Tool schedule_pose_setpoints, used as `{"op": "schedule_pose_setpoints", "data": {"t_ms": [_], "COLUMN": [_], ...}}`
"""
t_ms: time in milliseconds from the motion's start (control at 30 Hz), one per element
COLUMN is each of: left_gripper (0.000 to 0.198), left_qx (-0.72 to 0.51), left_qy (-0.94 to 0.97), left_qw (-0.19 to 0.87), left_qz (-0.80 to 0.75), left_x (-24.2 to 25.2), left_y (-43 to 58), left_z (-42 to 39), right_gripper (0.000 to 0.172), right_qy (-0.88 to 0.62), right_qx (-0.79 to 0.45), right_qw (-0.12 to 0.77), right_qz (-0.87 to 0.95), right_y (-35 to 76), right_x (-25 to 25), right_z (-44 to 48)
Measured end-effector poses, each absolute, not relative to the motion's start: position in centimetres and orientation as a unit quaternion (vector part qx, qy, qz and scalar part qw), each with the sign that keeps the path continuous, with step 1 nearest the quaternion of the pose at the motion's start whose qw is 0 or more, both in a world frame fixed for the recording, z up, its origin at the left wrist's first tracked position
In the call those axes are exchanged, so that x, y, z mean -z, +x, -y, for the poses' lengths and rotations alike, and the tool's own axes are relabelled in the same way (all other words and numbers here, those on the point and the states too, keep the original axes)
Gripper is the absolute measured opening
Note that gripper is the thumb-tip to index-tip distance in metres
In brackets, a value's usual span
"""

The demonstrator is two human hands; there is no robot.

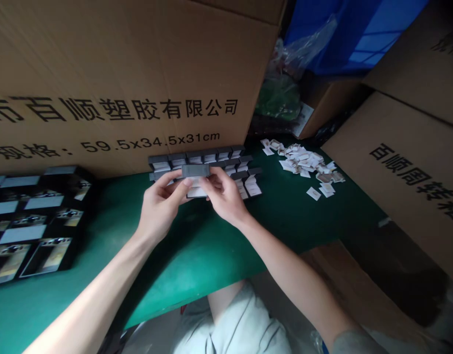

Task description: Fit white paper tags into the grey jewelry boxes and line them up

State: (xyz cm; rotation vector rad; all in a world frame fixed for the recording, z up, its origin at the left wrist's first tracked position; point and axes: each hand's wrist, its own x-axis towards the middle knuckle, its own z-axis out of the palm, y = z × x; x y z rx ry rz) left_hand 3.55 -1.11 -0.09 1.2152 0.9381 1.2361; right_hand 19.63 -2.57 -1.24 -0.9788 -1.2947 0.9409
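The left hand (160, 209) and right hand (224, 194) hold a flat, rectangular dark grey plastic block (195, 170) just above the green table (197, 246), their closed fingers (212, 183) gripping its edges, with a white card (197, 192) showing beneath it. The block has a plain matte face. On the table, rows of matching grey blocks (204, 160) sit just beyond the hands, with a heap of small white cards (303, 164) to their right and black trays (35, 221) to their left.
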Motion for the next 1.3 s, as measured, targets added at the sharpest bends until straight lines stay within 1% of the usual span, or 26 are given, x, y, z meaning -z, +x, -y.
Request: {"op": "schedule_pose_setpoints", "data": {"t_ms": [300, 567, 733, 967, 1133, 1300], "left_gripper": [0.046, 0.046, 0.049, 0.047, 0.040, 0.028], "left_qx": [-0.530, -0.536, -0.522, -0.526, -0.540, -0.553], "left_qy": [0.516, 0.500, 0.507, 0.513, 0.510, 0.521], "left_qw": [0.543, 0.539, 0.541, 0.533, 0.523, 0.493], "left_qz": [-0.398, -0.416, -0.421, -0.420, -0.418, -0.423], "left_x": [-0.32, -0.37, -0.06, -0.31, -0.27, -0.09], "left_y": [3.83, 3.87, 3.72, 3.88, 3.74, 3.46], "left_z": [1.36, 1.33, 1.32, 1.51, 1.32, 1.05], "right_gripper": [0.026, 0.036, 0.033, 0.032, 0.036, 0.034], "right_qy": [-0.441, -0.446, -0.441, -0.443, -0.437, -0.416], "right_qx": [-0.392, -0.397, -0.404, -0.420, -0.428, -0.439], "right_qw": [0.565, 0.556, 0.561, 0.569, 0.568, 0.565], "right_qz": [0.577, 0.579, 0.572, 0.551, 0.551, 0.561], "right_y": [19.65, 19.63, 19.66, 19.53, 19.53, 19.63], "right_x": [1.12, 1.36, 1.30, 0.90, 0.93, 1.10], "right_z": [2.89, 2.68, 2.63, 2.76, 2.83, 2.96]}}
